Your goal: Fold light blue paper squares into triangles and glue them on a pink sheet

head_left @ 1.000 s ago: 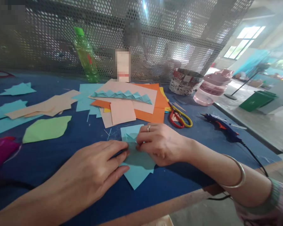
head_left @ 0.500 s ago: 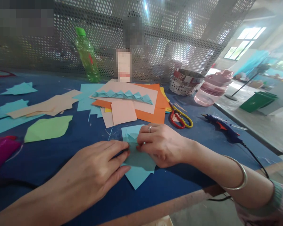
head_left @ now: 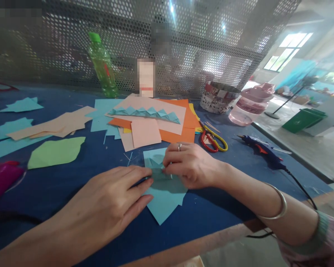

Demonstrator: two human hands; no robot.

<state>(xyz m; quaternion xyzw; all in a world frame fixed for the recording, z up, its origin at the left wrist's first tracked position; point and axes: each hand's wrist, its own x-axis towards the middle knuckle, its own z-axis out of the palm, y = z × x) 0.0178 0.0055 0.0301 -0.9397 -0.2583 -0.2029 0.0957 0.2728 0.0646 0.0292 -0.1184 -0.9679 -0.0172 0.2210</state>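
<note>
Light blue paper (head_left: 163,205) lies on the blue tabletop between my hands, in overlapping pieces with a folded, zigzag part near the top. My left hand (head_left: 115,198) rests at its left edge, fingers stretched out and fingertips on the paper, thumb apart. From the right, my right hand (head_left: 193,165) bends its fingers into a pinch on the folded part of the blue paper. A small pale sliver shows under those fingers; I cannot make out what it is. The right fingertips are partly hidden.
Behind lie a zigzag-folded blue strip (head_left: 144,113), pink card (head_left: 146,133) and orange paper (head_left: 189,115). Scissors (head_left: 213,139), a glue gun (head_left: 263,151), a pink water bottle (head_left: 252,104) and a round container (head_left: 219,97) are right. A green leaf-shaped paper (head_left: 55,152) lies left.
My right hand has shifted slightly up and right, baring more of the blue paper below it. My left hand has hardly moved.
</note>
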